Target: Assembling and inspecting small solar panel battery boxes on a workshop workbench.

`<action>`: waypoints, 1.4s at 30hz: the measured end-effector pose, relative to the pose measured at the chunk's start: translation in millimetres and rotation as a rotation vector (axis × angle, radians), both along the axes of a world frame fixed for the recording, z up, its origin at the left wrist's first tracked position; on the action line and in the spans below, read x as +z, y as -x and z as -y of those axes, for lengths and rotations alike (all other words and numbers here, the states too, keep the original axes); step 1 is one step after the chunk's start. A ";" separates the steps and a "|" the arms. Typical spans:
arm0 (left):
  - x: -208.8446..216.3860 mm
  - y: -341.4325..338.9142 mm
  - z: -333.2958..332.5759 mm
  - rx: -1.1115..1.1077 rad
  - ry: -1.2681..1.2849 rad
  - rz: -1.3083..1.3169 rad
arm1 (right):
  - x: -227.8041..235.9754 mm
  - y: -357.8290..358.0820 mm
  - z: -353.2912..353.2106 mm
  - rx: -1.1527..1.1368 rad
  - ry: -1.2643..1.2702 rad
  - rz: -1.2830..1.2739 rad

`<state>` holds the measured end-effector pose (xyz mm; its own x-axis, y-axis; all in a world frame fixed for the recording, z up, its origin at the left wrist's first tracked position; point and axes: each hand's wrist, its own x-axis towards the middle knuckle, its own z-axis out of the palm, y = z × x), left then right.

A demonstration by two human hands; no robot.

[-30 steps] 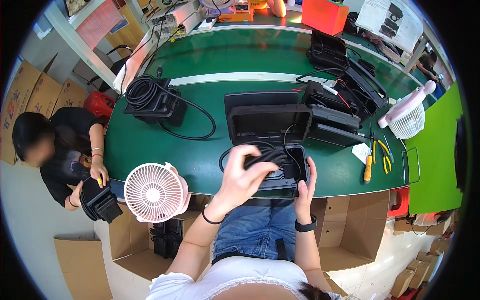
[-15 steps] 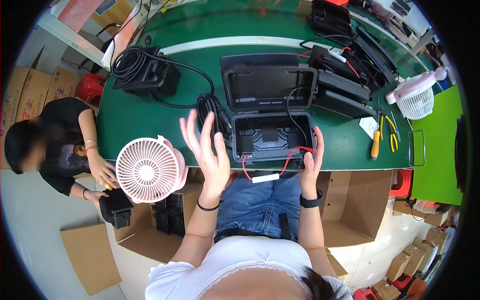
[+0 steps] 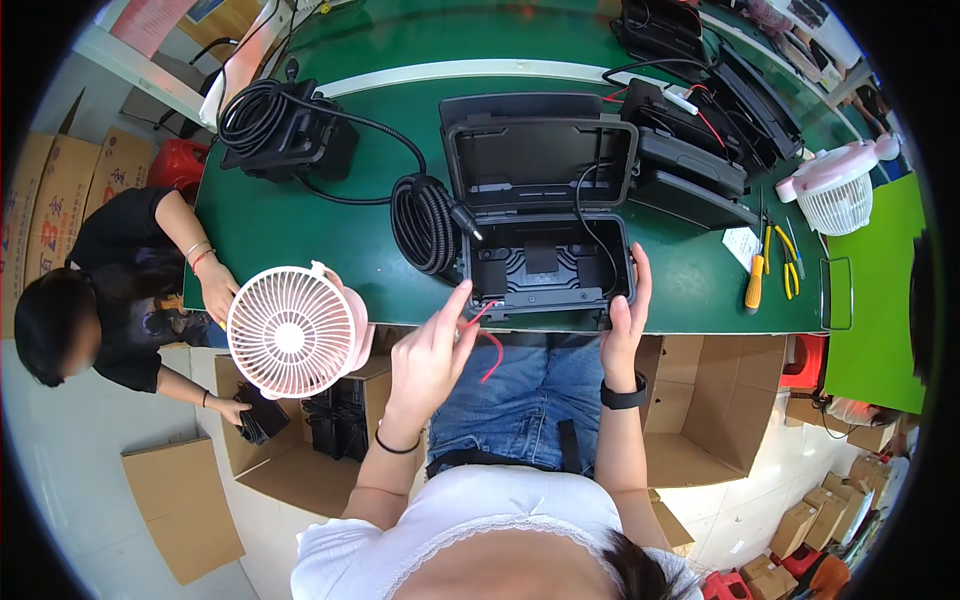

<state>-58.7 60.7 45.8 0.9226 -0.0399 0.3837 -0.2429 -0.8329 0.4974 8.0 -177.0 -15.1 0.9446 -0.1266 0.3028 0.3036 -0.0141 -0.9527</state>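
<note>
In front of me on the table's near edge, a black plastic box (image 3: 548, 298) sits with its hinged lid (image 3: 540, 165) raised; a thin black cable runs inside. My right hand (image 3: 624, 325) grips the box's right end, thumb at the front, fingers along the side. At the left front corner, my left hand (image 3: 432, 355) pinches a red wire (image 3: 495, 352) that comes out of the box and hangs in a loop. The fingers hide part of that wire. A coiled black cable (image 3: 425, 222) with a plug lies just left of the box.
A pink fan (image 3: 292, 335) stands at the left edge. More black boxes (image 3: 690, 150) and pliers (image 3: 783, 262) with a screwdriver (image 3: 753, 285) lie to the right. A co-worker (image 3: 120, 290) at the left lowers a black item (image 3: 263, 415) into a carton (image 3: 250, 478).
My left hand has come down from above and closed on the red wire. The white tube on the wire no longer shows. The co-worker's black item has moved into the carton.
</note>
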 end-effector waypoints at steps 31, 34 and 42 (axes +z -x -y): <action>36.2 -50.0 23.5 -0.227 -0.268 -0.043 | -1.9 -1.3 0.3 0.027 -0.051 -0.001; 27.5 -48.3 20.9 -0.244 -0.187 -0.026 | 6.9 -1.7 0.6 0.033 -0.033 -0.021; 38.3 -54.7 -4.8 0.026 -0.255 0.045 | 12.7 -2.3 1.3 0.025 0.035 -0.030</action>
<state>-4.0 65.5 84.1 0.9068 -0.1171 0.4050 -0.2370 -0.9361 0.2599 10.3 -178.3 -2.4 0.9560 -0.0923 0.2785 0.2759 -0.0401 -0.9603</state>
